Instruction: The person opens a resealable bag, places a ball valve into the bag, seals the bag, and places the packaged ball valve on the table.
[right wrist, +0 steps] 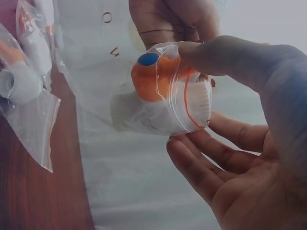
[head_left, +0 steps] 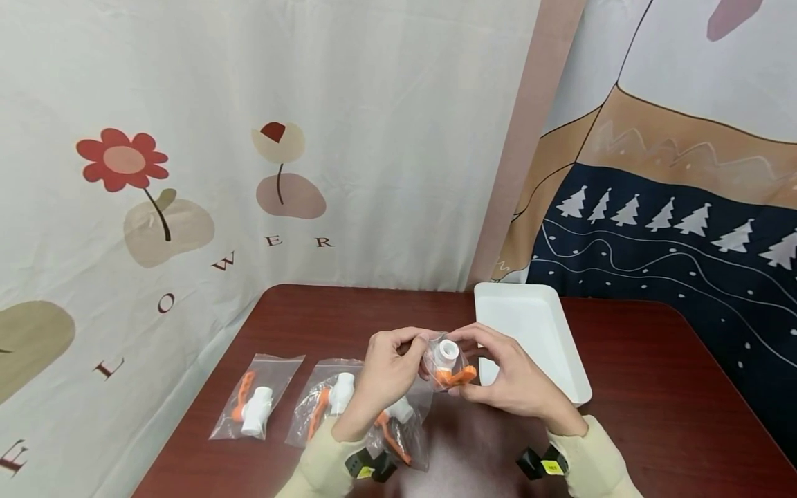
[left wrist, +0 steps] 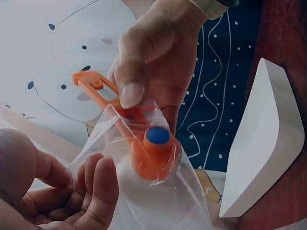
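Above the table, a white plastic ball valve (head_left: pixel 446 354) with an orange lever (left wrist: pixel 103 93) and a blue cap (left wrist: pixel 157 135) sits partly in a clear zip bag (right wrist: pixel 168 115). The bag's mouth lies around the valve, and part of the lever sticks out of it in the left wrist view. My right hand (head_left: pixel 513 373) holds the valve, its thumb (left wrist: pixel 133 91) on the lever and its fingers around the far side. My left hand (head_left: pixel 394 366) pinches the bag's plastic between thumb and fingers.
Several more bagged valves lie on the left of the dark red table (head_left: pixel 654 387): one bag (head_left: pixel 257 398) apart, others (head_left: pixel 333 394) overlapping beneath my left forearm. A white tray (head_left: pixel 529 304) stands behind my right hand. A printed curtain (head_left: pixel 386 138) hangs behind the table.
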### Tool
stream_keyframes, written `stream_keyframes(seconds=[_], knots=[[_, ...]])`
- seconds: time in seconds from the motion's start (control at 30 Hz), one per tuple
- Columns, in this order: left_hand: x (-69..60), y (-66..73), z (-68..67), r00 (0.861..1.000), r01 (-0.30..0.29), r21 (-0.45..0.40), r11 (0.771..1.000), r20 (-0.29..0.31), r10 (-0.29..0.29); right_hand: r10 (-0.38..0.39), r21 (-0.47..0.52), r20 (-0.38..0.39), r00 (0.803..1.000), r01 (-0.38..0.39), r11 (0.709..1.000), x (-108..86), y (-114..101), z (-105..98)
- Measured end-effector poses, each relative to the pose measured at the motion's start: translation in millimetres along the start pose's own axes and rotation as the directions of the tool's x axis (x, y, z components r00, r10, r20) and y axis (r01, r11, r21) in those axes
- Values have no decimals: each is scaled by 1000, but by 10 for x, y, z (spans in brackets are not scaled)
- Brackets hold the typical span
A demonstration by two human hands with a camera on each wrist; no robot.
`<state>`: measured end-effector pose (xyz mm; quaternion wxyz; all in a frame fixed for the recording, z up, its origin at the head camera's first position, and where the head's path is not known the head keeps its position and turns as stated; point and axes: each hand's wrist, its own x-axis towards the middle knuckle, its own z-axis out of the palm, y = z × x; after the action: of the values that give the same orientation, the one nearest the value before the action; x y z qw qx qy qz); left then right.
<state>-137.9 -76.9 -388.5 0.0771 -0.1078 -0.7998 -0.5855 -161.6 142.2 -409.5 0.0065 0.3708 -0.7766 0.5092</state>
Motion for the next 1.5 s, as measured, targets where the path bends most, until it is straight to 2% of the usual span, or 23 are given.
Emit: stream_keyframes(seconds=[0.17, 0.37, 0.63, 0.77, 0.93, 1.13, 1.27, 1.5], knots=[[-3, 18, 11, 1000, 22, -30, 999, -13, -22, 13, -45, -21, 1000, -14, 999, -8, 7, 10], [-1, 4, 28, 999, 38, -53, 998, -13, -38, -27, -90, -48, 999, 22, 996, -7, -8, 30], [0, -6, 29, 995, 88, -126, 988, -36, -93, -54, -170, -79, 995, 40, 985, -24, -83, 9], [3, -7, 29, 994, 98, -167, 981, -27, -104, -65, -257, -124, 990, 31, 966, -45, -181, -12], [-2, -8, 28, 995, 95, -183, 978, -21, -101, -89, -382, -201, 975, 6, 924, -106, -358, 17], [-10, 3, 42, 994, 102, -233, 967, -9, -107, -95, -462, -192, 977, -4, 887, -119, -466, 140], [-12, 7, 54, 994, 104, -276, 956, -2, -108, -147, -482, -209, 967, 29, 876, -113, -458, 168], [-8, 1, 68, 990, 138, -294, 946, 53, -128, -258, -449, -200, 945, 146, 881, -133, -463, 77]])
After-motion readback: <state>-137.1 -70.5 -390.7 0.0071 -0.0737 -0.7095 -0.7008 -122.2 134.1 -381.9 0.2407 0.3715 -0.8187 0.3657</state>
